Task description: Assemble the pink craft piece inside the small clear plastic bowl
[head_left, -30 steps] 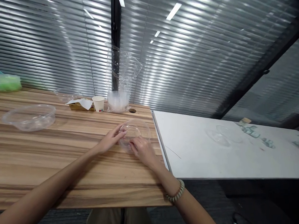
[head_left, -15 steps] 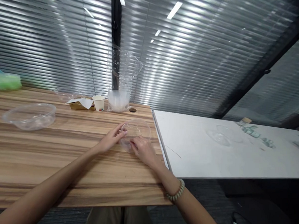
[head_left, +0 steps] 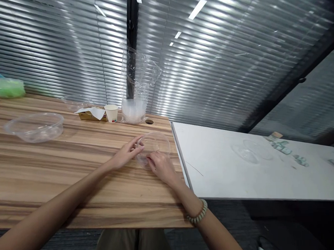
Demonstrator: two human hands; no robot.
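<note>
A clear, round plastic bowl [head_left: 162, 143] rests near the right end of the wooden table. My left hand [head_left: 126, 154] grips its left rim, thumb over the near side and fingers around the outside. My right hand [head_left: 161, 166] is closed at the bowl's near side, thumb and fingertips pinched on the rim; the fingertips are partly hidden. The inside of the bowl shows only transparent plastic with reflections.
Behind are a paper cup [head_left: 111, 113], a gold box with white paper [head_left: 92, 114], and a plastic bag of stacked tubs [head_left: 133, 110]. Another large clear bowl [head_left: 38, 128] sits left. A white table [head_left: 221, 170] adjoins on the right, carrying clear plastic pieces [head_left: 244, 153].
The view has shifted slightly. Both hands stay at the bowl's rim in nearly the same pose, with no clear movement of the bowl on the table.
</note>
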